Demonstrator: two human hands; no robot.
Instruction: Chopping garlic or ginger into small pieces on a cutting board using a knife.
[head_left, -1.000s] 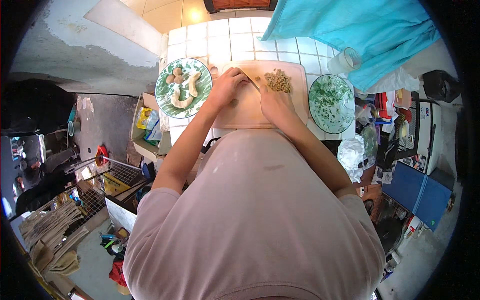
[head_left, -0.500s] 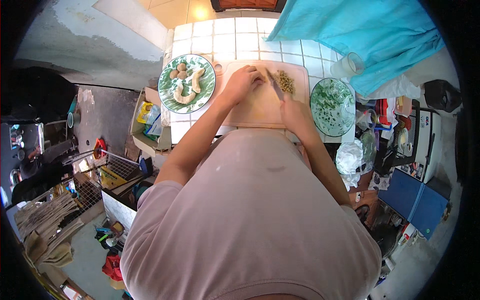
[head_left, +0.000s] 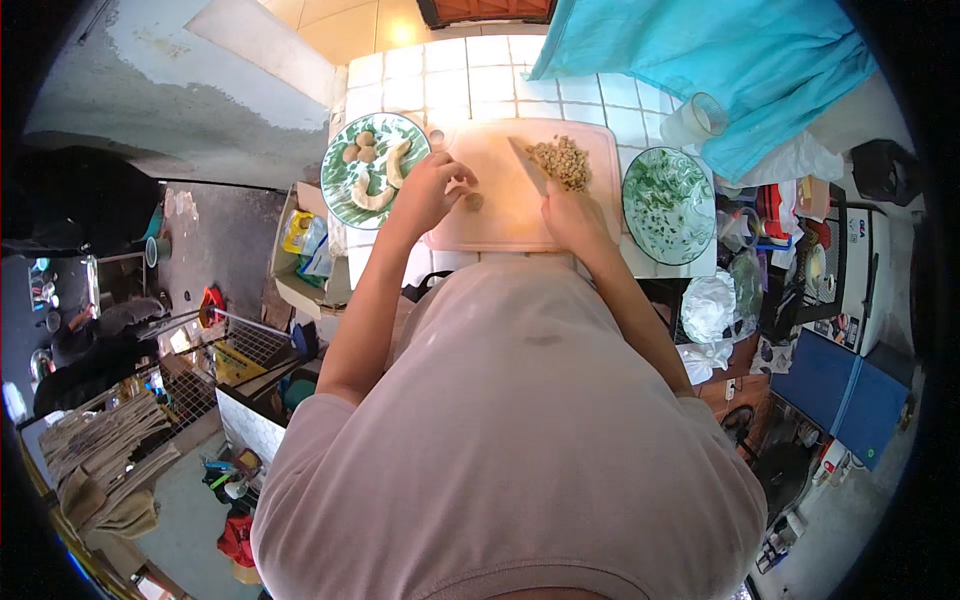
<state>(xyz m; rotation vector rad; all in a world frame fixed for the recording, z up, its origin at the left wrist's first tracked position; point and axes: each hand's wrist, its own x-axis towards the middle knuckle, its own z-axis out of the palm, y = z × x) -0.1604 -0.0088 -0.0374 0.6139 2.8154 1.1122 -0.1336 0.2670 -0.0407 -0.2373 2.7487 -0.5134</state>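
My left hand (head_left: pixel 430 190) hovers at the left of the pink cutting board (head_left: pixel 505 225), fingers curved but apart, near a small brown spot or piece (head_left: pixel 473 201) too small to make out. My right hand (head_left: pixel 566 215) grips the handle of a knife (head_left: pixel 525 160), its blade angled up-left beside a pile of chopped brownish bits (head_left: pixel 562 158). A green-marbled plate (head_left: pixel 338 190) at left bears several brown balls (head_left: pixel 366 152) and curved pale pieces (head_left: pixel 370 198). A second green-marbled round dish (head_left: pixel 668 205) lies at right, with what it bears hard to make out.
A white tiled counter (head_left: pixel 420 85) carries these, with a clear cup (head_left: pixel 690 123) and turquoise cloth (head_left: pixel 720 70) at back right. An open cardboard box (head_left: pixel 295 275) with packets stands at left. Clutter and crumpled foil (head_left: pixel 708 305) lie at right; a wire rack (head_left: pixel 190 385) stands lower left.
My left hand has moved leftward, away from the knife, and its fingers have spread. My right hand moved right with the knife, then slightly back left, staying by the chopped pile.
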